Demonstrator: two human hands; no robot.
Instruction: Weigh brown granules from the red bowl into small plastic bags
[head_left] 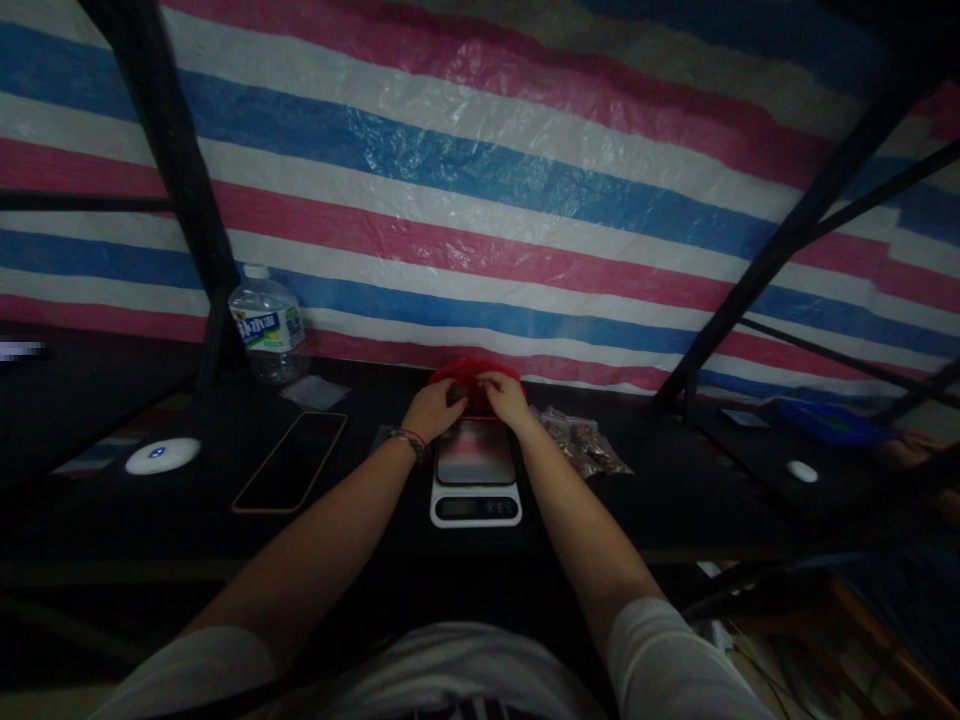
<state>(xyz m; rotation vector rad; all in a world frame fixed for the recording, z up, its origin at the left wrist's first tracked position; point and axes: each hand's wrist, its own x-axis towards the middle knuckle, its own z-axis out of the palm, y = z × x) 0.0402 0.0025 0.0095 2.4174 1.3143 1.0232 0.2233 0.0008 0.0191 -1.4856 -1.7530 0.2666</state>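
A crumpled red plastic bag [471, 366] lies at the back of the black table, and its dark inside shows between my hands. My left hand [436, 408], with bracelets at the wrist, is closed at the bag's left side, thumb pointing inward. On the opposite side my right hand [505, 398] pinches the bag's edge with bent fingers. Just in front of the bag stands a white kitchen scale [475, 507] with a shiny plate and a dark display. Several small clear bags of brownish pieces [581, 445] lie right of my right wrist. The bag's contents are too dark to make out.
Leftward are a phone [291, 465], a white oval device [163, 456], a large clear bottle [268, 325] and a small clear bag [315, 392]. Black metal posts [176, 150] frame the table before a striped sheet [465, 180]. Another person's hand [911, 450] shows at far right near a blue tray [832, 424].
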